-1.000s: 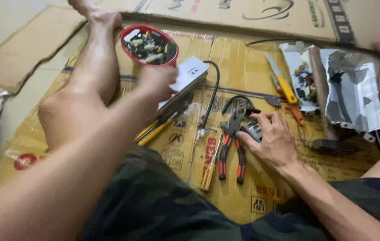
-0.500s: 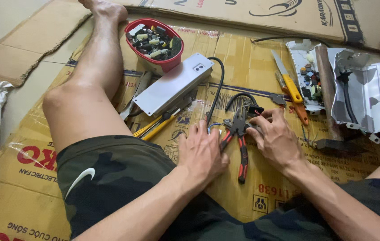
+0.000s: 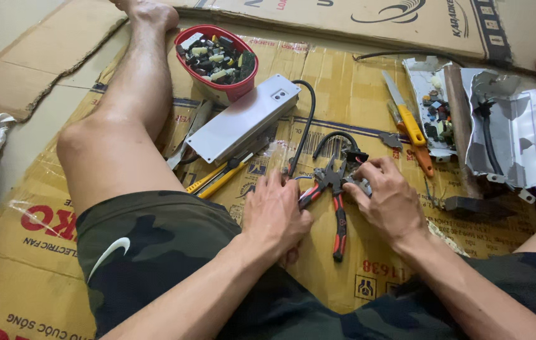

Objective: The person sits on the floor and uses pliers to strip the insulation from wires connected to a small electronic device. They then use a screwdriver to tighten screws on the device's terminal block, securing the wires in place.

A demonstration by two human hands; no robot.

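At lower centre, the left hand [image 3: 277, 217] closes its fingers around one red-and-black handle of the pliers [image 3: 334, 201]. The right hand [image 3: 389, 201] pinches a small grey connector [image 3: 359, 184] just beside the pliers' nose. Best to seat the part squarely before squeezing, fingertips clear.

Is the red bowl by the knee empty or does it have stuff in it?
It has stuff in it. The red bowl is heaped nearly to its rim with small electronic parts, dark and pale pieces mixed together.

Both hands low, close together — left [image 3: 275, 214] palm-down, right [image 3: 386, 200] fingers curled.
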